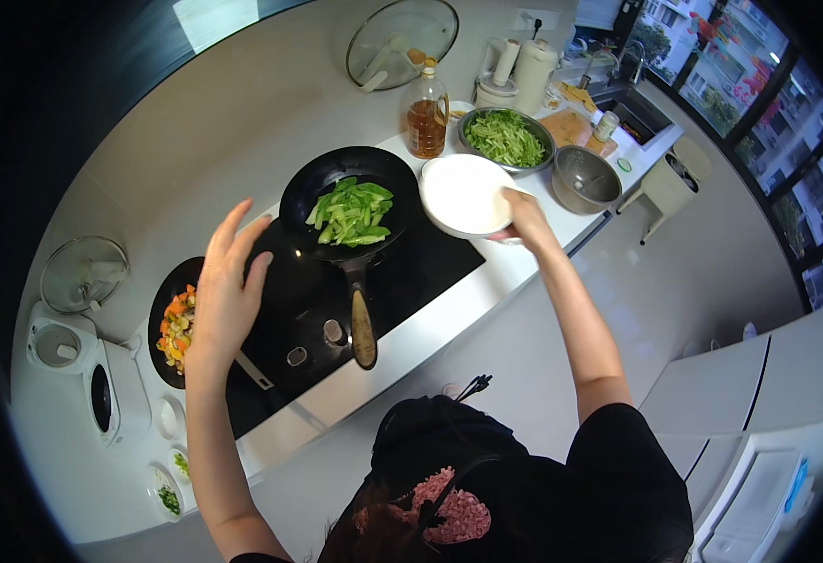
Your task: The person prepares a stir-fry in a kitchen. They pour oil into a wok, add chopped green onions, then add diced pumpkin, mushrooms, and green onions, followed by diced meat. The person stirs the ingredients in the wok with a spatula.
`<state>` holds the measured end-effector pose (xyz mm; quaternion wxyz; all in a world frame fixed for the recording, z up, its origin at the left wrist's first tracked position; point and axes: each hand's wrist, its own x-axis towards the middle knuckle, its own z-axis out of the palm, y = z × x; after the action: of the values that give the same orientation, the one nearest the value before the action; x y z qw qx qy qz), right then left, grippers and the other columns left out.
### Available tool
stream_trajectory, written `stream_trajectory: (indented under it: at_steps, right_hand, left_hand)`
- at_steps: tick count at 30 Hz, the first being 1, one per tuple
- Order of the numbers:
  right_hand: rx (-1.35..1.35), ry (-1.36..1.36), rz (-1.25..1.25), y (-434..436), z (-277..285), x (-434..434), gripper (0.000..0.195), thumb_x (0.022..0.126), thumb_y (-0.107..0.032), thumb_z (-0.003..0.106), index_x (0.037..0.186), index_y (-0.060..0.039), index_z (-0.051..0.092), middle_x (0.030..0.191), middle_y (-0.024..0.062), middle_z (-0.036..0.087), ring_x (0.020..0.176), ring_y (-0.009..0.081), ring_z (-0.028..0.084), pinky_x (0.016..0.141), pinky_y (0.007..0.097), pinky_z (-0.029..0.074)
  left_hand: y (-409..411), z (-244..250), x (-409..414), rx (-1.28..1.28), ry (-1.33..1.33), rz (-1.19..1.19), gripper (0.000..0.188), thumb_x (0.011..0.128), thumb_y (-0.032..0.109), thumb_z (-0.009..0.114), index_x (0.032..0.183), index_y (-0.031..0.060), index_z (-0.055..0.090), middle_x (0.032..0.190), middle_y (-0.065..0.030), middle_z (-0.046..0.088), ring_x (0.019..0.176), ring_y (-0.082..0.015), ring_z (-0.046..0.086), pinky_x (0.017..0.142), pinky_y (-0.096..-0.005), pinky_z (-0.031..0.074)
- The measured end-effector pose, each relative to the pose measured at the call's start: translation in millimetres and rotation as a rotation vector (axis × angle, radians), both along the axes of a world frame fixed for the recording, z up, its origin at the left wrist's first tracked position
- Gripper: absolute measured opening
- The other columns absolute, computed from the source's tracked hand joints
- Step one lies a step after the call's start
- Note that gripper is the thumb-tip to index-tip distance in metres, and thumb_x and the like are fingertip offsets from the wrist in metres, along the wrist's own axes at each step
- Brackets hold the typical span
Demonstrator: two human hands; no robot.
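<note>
My right hand (527,219) grips the rim of a white plate or shallow bowl (466,195), held just right of a black frying pan (297,190). Chopped green leafy vegetables (352,212) lie in that pan, which stands on the black cooktop (418,285) with its wood-look handle (363,331) pointing towards me. My left hand (232,281) is raised over the left part of the cooktop, fingers spread and holding nothing. Behind my left wrist, partly hidden, a second dark pan (161,302) holds diced orange and yellow food (176,327).
An oil bottle (426,119), a metal bowl of cut greens (506,139) and a grey bowl (586,180) stand to the right. A cutting board (568,129) lies near the sink (633,116). A rice cooker (117,394) and small dishes (165,491) are at left. Glass lids (411,42) hang on the wall.
</note>
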<state>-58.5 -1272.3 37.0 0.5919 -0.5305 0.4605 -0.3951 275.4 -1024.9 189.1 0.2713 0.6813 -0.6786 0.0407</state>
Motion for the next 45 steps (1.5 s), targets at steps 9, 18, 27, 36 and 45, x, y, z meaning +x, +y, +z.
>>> stream_trajectory:
  at_steps: [9,18,27,36,45]
  right_hand:
    - [0.13,0.385,-0.258,-135,-148,-95,0.047,0.094,-0.029,0.044,0.103,0.0164,0.056,0.084,0.0237,0.064,0.055,0.0326,0.066,0.041,0.037,0.057]
    - [0.322,0.089,-0.175,-183,-214,-105,0.037,0.093,-0.015,0.047,0.119,0.0116,0.051,0.11,0.0273,0.059,0.089,0.0404,0.065,0.058,0.0499,0.062]
    - [0.394,0.182,-0.092,-190,-204,-106,0.04,0.092,-0.019,0.054,0.117,0.0112,0.052,0.1,0.0246,0.062,0.08,0.035,0.067,0.054,0.0391,0.061]
    - [-0.835,0.628,-0.1,55,16,94,0.031,0.094,-0.02,0.052,0.12,-0.0051,0.061,0.1,0.0194,0.067,0.091,0.0296,0.065,0.082,0.0359,0.05]
    - [-0.896,1.108,0.667,322,-18,384,0.055,0.084,-0.01,0.059,0.13,0.0123,0.041,0.094,0.0261,0.061,0.08,0.0371,0.066,0.068,0.0396,0.056]
  left_hand:
    - [-24,-36,-54,0.159,0.009,0.052,0.042,0.081,0.003,0.065,0.122,0.0041,0.056,0.142,-0.017,0.038,0.134,-0.0341,0.035,0.107,-0.0413,0.037]
    - [54,-63,-9,0.241,0.031,0.326,0.044,0.086,0.009,0.063,0.127,0.0031,0.051,0.144,-0.017,0.037,0.133,-0.034,0.036,0.109,-0.0394,0.033]
    - [104,-93,129,0.129,-0.062,0.616,0.053,0.069,-0.017,0.045,0.118,-0.0018,0.057,0.131,-0.023,0.051,0.122,-0.0382,0.047,0.103,-0.0408,0.04]
    - [137,-131,250,0.244,-0.164,0.588,0.054,0.083,0.004,0.062,0.134,0.0014,0.044,0.146,-0.0183,0.034,0.137,-0.0391,0.027,0.111,-0.0493,0.026]
    - [268,-192,200,0.291,0.47,0.641,0.049,0.092,0.028,0.055,0.124,-0.0084,0.049,0.121,-0.0253,0.057,0.115,-0.0397,0.054,0.101,-0.0397,0.041]
